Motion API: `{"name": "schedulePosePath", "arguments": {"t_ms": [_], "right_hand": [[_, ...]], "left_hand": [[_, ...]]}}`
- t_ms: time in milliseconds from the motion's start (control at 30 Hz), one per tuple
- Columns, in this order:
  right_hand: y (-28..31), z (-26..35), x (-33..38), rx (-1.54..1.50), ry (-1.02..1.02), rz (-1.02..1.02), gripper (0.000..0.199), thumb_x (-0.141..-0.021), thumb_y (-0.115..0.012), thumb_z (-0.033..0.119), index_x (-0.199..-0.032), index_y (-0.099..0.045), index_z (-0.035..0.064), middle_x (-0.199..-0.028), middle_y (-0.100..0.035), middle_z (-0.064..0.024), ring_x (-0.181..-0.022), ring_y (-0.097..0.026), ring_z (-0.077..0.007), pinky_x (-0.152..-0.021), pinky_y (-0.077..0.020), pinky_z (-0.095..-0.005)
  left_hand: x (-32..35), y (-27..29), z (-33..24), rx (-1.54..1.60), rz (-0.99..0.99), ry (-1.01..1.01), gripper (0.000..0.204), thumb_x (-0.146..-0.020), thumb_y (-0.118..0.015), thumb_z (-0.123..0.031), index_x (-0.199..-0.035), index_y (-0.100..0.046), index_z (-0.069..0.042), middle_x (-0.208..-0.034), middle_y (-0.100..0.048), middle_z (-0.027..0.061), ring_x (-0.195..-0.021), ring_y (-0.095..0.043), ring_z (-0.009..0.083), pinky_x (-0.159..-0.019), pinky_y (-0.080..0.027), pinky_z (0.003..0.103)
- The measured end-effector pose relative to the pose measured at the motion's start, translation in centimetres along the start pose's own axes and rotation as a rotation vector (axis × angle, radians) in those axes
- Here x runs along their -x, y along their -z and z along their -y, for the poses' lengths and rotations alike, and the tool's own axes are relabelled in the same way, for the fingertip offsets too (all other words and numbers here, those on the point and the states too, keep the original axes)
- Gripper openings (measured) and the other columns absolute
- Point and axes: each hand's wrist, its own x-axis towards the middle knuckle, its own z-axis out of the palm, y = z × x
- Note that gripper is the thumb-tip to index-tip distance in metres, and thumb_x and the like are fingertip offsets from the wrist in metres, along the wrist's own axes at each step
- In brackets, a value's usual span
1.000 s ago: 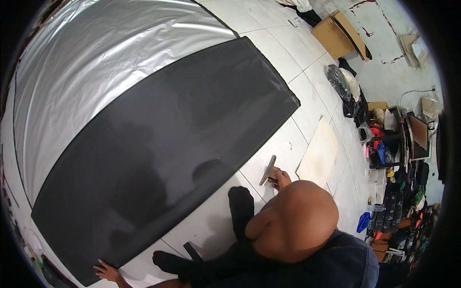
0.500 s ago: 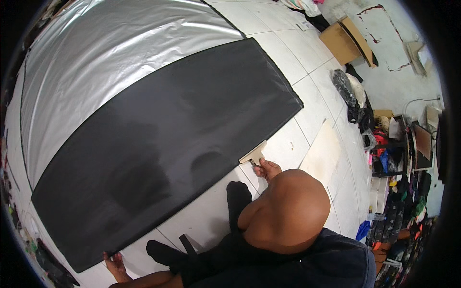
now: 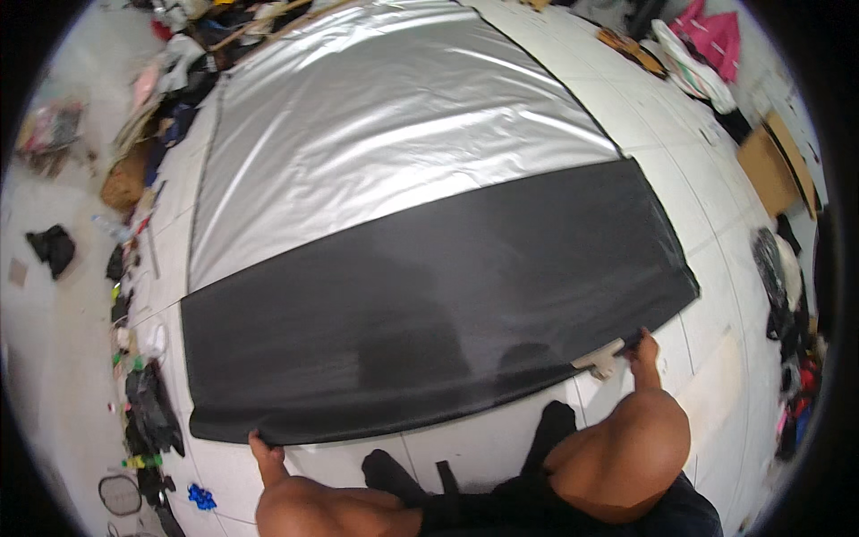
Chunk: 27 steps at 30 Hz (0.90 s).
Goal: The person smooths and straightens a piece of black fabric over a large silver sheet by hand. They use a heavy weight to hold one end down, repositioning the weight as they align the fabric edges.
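A big sheet, silver on one face (image 3: 376,125) and black on the other, lies on the floor with its near part folded over, black side up. My left hand (image 3: 267,456) pinches the near edge of the black fabric (image 3: 429,295) by its left corner. Farther right, my right hand (image 3: 644,358) is closed on the same edge. Just left of that hand, a wide, flat beige scraper (image 3: 601,360) rests at the edge, partly over the black fabric. The near edge bulges slightly near my left hand.
White floor tiles (image 3: 698,206) surround the sheet. Clothes, bags and loose clutter (image 3: 152,403) line the left side. A cardboard box (image 3: 769,170) and black plastic bags (image 3: 769,268) stand at the right. A pale flat board (image 3: 716,376) lies beside my right knee.
My right hand has let go of the scraper and taken hold of the fabric edge to its right. My left hand stays at the near edge. The view has swung left.
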Motion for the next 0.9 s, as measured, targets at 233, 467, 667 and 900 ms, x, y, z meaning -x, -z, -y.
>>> {"name": "schedulePosePath", "arguments": {"t_ms": [233, 467, 667, 900], "right_hand": [[-2.6, 3.7, 3.0, -0.073, 0.275, -0.134, 0.03, -0.083, -0.056, 0.023, -0.107, -0.046, 0.0086, -0.088, -0.056, -0.0061, -0.064, -0.054, -0.0148, -0.049, -0.0405, -0.0259], [-2.0, 14.6, 10.7, -0.094, 0.536, -0.068, 0.045, -0.079, -0.054, 0.016, -0.121, -0.045, 0.0036, -0.079, -0.054, -0.0026, -0.054, -0.048, -0.0102, -0.042, -0.0362, -0.024], [-11.4, 22.3, 6.1, 0.103, 0.581, 0.033, 0.013, -0.083, -0.052, 0.018, -0.091, -0.05, 0.0079, -0.07, -0.045, 0.0009, -0.058, -0.045, -0.0106, -0.047, -0.0361, -0.028], [-20.1, 16.2, 0.4, 0.847, 1.097, 0.561, 0.033, -0.093, -0.055, 0.031, -0.107, -0.06, 0.0016, -0.096, -0.065, -0.01, -0.081, -0.062, -0.0246, -0.072, -0.0464, -0.0362]], "left_hand": [[2.9, 3.4, -2.2, -0.153, -0.097, -0.393, 0.027, -0.082, -0.053, -0.018, -0.103, -0.053, -0.001, -0.098, -0.058, 0.0127, -0.087, -0.059, 0.0248, -0.067, -0.049, 0.039], [7.3, 10.1, -9.5, -0.507, -0.223, -0.671, 0.034, -0.072, -0.055, -0.008, -0.102, -0.049, 0.004, -0.098, -0.057, 0.0145, -0.086, -0.057, 0.0262, -0.078, -0.048, 0.038], [6.7, -6.2, -19.0, -0.469, -0.004, -0.8, 0.008, -0.077, -0.05, -0.011, -0.081, -0.047, -0.005, -0.063, -0.041, 0.0017, -0.053, -0.044, 0.013, -0.048, -0.038, 0.031], [6.6, -25.8, -7.1, -0.989, 0.265, -0.723, 0.089, -0.087, -0.062, -0.041, -0.147, -0.005, -0.008, -0.137, -0.039, 0.026, -0.128, -0.037, 0.04, -0.096, -0.039, 0.052]]}}
